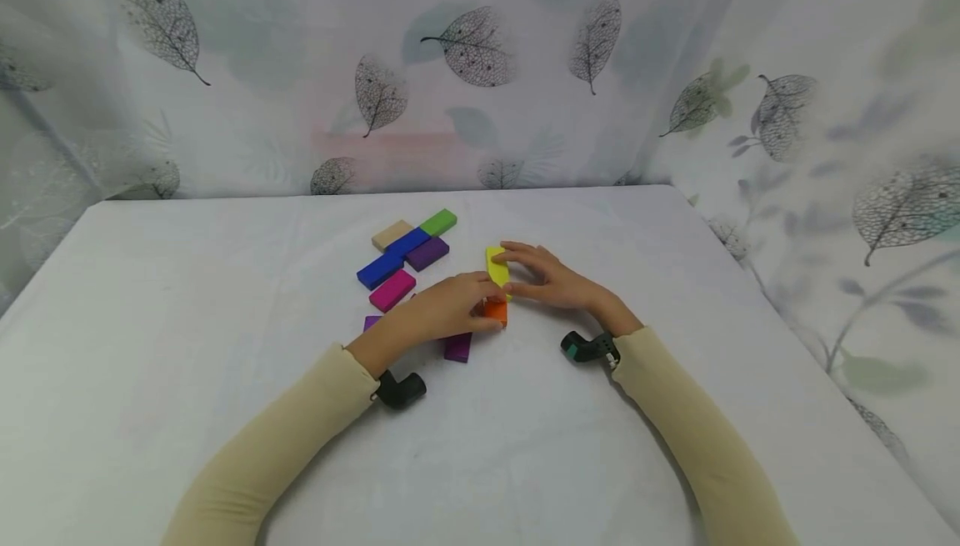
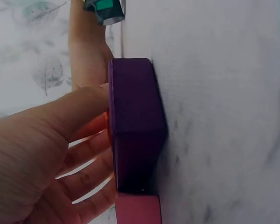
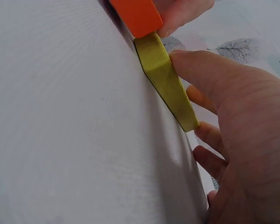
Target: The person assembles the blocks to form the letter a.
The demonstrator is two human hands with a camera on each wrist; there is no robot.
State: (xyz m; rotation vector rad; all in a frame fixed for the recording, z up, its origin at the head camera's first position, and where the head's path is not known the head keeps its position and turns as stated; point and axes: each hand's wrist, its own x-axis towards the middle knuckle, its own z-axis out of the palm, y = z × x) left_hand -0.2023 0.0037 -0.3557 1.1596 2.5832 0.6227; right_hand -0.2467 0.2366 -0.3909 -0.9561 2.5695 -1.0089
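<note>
- My left hand (image 1: 442,308) and right hand (image 1: 553,279): both bare
- Left arm: long pale-khaki fabric sleeve (image 1: 273,429), plain, creased toward the elbow, ends at the wrist
- Right arm: matching pale-khaki fabric sleeve (image 1: 693,425), same smooth weave
- Left wrist: black wrist camera with rounded barrel (image 1: 402,391)
- Right wrist: black angular-armed wrist camera (image 1: 591,347), green patch (image 2: 104,4) on its housing, small pale bit near my cuff

so the left hand (image 2: 46,133) comes in from the left, thumb at the purple block (image 2: 133,98)'s edge, other fingers fanned out beyond it. sliver of orange (image 2: 108,125) peeks out behind. pink block (image 2: 138,210) at the bottom. right hand (image 2: 87,70) up top, near a dark gadget (image 2: 104,10) with a green patch.
</note>
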